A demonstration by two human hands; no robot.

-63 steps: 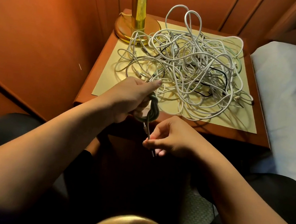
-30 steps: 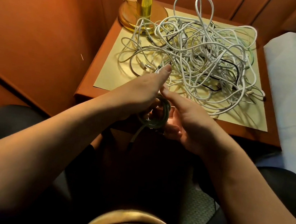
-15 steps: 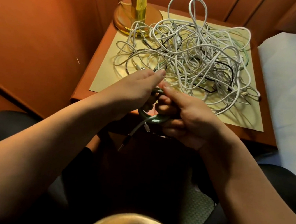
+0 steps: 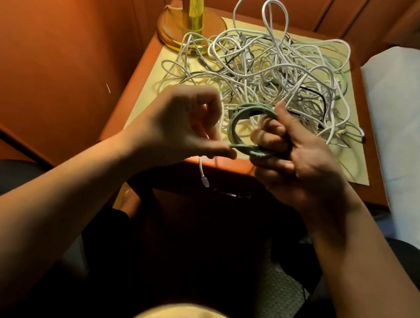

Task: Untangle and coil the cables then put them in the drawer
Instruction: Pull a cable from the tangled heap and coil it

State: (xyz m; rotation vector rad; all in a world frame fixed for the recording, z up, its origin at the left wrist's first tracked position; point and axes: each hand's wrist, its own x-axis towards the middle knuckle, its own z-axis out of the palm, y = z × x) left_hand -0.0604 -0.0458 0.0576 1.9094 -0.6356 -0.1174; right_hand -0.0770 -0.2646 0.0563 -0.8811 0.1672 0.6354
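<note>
The left hand (image 4: pixel 178 125) sat at about nine o'clock from the frame's middle, palm turned up, its fingers curled loosely inward and its thumb stretched toward three o'clock, the thumb tip meeting the loose end of the green cable (image 4: pixel 245 126); whether a finger pressed that end from the far side could not be told. A white cable end (image 4: pixel 203 172) with its plug hung below that hand, at six o'clock from it, over the front edge of the bedside table (image 4: pixel 146 65). The green cable, wound into a small ring, hung between the two hands above the table's front edge. The right hand (image 4: pixel 296 165) gripped the ring on its three o'clock side, fingers curled through and round the loops, thumb raised toward twelve o'clock. Behind both hands, at twelve o'clock, the tangle of white cables (image 4: pixel 269 68) (with a few black strands in it) lay heaped on a pale mat (image 4: pixel 347 161). A brass lamp base (image 4: pixel 191 25) stood at eleven o'clock, touching the tangle's edge, and a white pillow (image 4: pixel 416 127) lay at two o'clock
</note>
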